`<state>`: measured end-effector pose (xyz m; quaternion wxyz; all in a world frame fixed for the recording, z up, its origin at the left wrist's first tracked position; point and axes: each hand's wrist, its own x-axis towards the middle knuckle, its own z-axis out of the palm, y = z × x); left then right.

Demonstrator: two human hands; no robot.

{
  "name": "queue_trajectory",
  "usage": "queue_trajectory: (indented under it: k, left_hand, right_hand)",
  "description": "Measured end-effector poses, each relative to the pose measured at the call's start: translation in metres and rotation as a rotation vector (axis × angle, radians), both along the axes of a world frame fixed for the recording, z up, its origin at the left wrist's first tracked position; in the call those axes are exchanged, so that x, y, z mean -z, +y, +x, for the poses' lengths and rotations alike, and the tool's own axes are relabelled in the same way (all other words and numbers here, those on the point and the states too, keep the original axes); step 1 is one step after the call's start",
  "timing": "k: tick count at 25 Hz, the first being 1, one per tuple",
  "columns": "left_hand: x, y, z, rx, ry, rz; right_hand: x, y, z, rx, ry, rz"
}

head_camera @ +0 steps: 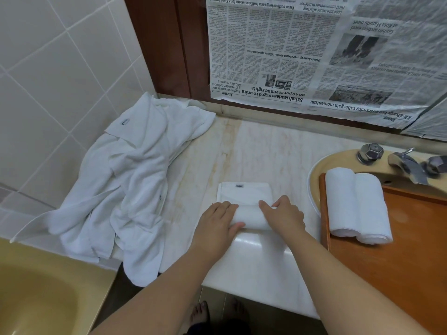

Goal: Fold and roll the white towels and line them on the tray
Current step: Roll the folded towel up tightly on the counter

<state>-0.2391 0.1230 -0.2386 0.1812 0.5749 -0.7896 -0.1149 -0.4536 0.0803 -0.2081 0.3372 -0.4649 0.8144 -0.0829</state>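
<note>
A white towel [244, 193] lies folded on the marble counter, its near part wound into a roll [251, 217]. My left hand [217, 221] grips the roll's left end, fingers over the top and thumb under the front. My right hand [285, 216] curls over the roll's right end. Two rolled white towels [358, 204] lie side by side on the far left corner of the wooden tray [411, 257]. A heap of loose white towels [125, 180] sits on the counter to the left.
The tray rests over a yellow sink [343, 158] with chrome taps [396, 163] at the right. Newspaper [314, 52] covers the wall behind. A yellow basin [43, 293] lies at lower left, and tiled wall rises at the left. My bare feet show below the counter edge.
</note>
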Motion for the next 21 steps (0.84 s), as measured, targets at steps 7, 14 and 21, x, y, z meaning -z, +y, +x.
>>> queue_trajectory:
  k: [7, 14, 21]
  left_hand:
    - [-0.022, -0.024, 0.007, 0.041, -0.032, 0.308]
    - [-0.028, -0.018, 0.000, -0.029, -0.063, 0.448]
    - [-0.030, -0.016, -0.009, -0.268, 0.120, 0.407]
  right_hand:
    - [0.024, 0.041, -0.005, -0.466, 0.144, -0.738]
    - [0.018, 0.053, -0.001, -0.379, 0.115, -0.531]
    - [-0.001, 0.032, 0.000, -0.187, -0.096, -0.193]
